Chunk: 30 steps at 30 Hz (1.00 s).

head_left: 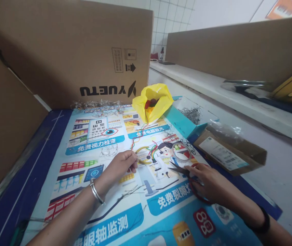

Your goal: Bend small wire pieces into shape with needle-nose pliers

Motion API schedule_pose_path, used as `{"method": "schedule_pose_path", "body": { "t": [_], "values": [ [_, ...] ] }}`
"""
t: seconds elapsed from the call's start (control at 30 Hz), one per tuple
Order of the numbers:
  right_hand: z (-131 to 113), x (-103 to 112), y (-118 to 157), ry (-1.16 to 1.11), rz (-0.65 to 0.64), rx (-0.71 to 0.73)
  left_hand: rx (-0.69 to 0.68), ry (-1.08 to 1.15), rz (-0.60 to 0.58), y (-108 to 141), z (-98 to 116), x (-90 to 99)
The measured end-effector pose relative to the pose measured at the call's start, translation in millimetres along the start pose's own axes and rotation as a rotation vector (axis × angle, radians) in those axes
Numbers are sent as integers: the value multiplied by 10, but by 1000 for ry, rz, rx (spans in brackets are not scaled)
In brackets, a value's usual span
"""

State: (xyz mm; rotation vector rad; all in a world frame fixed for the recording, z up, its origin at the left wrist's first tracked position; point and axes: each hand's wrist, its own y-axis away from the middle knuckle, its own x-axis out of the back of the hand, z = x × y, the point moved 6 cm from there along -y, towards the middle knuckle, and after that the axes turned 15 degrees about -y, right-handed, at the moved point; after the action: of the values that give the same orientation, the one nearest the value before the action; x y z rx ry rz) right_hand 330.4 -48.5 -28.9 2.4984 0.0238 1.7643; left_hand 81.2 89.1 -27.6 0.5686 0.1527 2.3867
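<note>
My left hand (125,162) is closed in a pinch over the printed sheet, a silver bangle on its wrist. Its fingertips meet the left edge of a yellow ring (138,149); what lies between them is hidden. A thin red thread (143,131) runs from the yellow bag (163,99) down to near these fingers. Red and green strands (153,148) lie at the ring's right side. In my right hand (207,179) are scissors (178,168) with dark blades and red handles, the blades parted and pointing left. A clear round ring (182,151) lies just beyond them.
Cardboard boxes (66,54) wall off the back and left. At right stands a small open carton (228,150) with clear plastic, beside a teal box (180,121) and a pile of small metal pieces (190,114). Loose wires (128,196) lie on the printed sheet (135,177).
</note>
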Motion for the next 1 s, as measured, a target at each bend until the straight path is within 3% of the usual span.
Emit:
{"method": "schedule_pose_path", "body": {
  "t": [0.17,0.33,0.5,0.77,1.0],
  "values": [
    [-256,178,-48,153,-3,-37,38,-43,-6,27,47,103],
    [-1035,136,-436,-293,76,226,37,-92,-9,49,46,95],
    [-1483,-117,-828,-541,76,333,-26,-195,41,56,33,99],
    [-1437,-219,-995,-863,124,341,-140,-47,49,24,134,155],
    [-1454,-304,-961,-848,223,337,-100,68,233,-34,14,165]
  ]
}}
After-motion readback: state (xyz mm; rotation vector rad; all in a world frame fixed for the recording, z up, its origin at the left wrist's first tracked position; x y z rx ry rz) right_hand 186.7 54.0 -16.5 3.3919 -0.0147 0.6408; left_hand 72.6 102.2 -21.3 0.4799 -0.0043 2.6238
